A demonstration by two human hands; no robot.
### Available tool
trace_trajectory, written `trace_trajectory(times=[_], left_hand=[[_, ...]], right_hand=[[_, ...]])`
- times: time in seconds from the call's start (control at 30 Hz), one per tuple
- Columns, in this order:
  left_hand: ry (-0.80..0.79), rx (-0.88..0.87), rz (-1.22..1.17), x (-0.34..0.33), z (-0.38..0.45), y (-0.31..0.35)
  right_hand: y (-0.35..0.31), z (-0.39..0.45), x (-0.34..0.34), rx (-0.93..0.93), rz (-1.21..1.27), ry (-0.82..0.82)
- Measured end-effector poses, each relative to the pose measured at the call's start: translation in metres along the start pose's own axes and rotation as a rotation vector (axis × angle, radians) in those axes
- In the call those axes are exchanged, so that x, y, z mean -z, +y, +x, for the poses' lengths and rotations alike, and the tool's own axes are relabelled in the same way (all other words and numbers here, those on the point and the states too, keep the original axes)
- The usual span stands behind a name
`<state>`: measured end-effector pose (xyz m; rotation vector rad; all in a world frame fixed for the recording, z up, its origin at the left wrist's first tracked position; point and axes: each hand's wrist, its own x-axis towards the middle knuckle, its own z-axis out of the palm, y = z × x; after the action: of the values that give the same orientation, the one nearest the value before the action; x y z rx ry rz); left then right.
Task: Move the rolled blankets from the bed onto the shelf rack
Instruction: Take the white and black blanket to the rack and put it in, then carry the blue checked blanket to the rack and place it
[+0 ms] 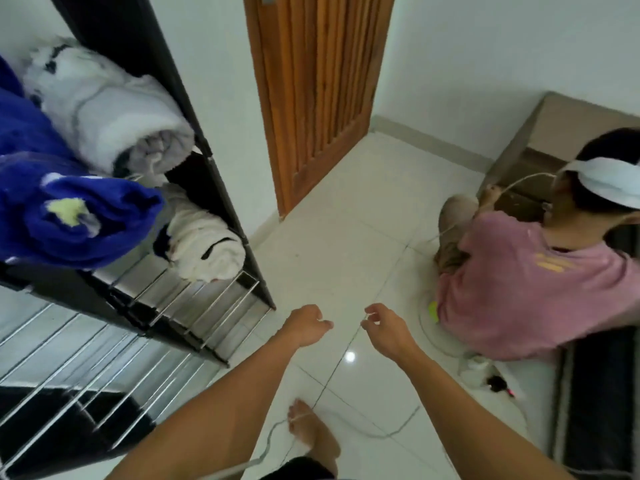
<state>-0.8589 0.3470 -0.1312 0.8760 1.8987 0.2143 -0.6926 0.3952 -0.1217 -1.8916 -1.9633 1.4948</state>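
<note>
A black shelf rack (239,216) with metal bar shelves stands at the left. On its top level lie a rolled grey-white blanket (114,109) and a rolled blue blanket (69,216). A white rolled blanket (204,244) rests one level lower. My left hand (304,325) and my right hand (384,323) hang in front of me over the floor, right of the rack. Both hold nothing, with fingers loosely curled. The bed is not in view.
A person in a pink shirt (519,285) sits on the floor at the right by a brown cabinet (540,140). A wooden door (318,84) stands ahead. A white cable (381,431) trails across the tiles near my bare foot (311,431). A dark mat (602,403) lies far right.
</note>
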Motion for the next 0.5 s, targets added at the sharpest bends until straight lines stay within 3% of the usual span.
trace_trajectory(times=[0.23, 0.37, 0.5], left_hand=[[-0.156, -0.276, 0.258, -0.135, -0.074, 0.075], [-0.322, -0.435, 0.4, -0.244, -0.125, 0.121], [-0.511, -0.625, 0.584, -0.366, -0.198, 0.174]], right_hand=[[0.16, -0.143, 0.062, -0.195, 0.355, 0.161], [0.267, -0.255, 0.085, -0.331, 0.635, 0.451], [0.358, -0.383, 0.118, -0.46, 0.981, 0.945]])
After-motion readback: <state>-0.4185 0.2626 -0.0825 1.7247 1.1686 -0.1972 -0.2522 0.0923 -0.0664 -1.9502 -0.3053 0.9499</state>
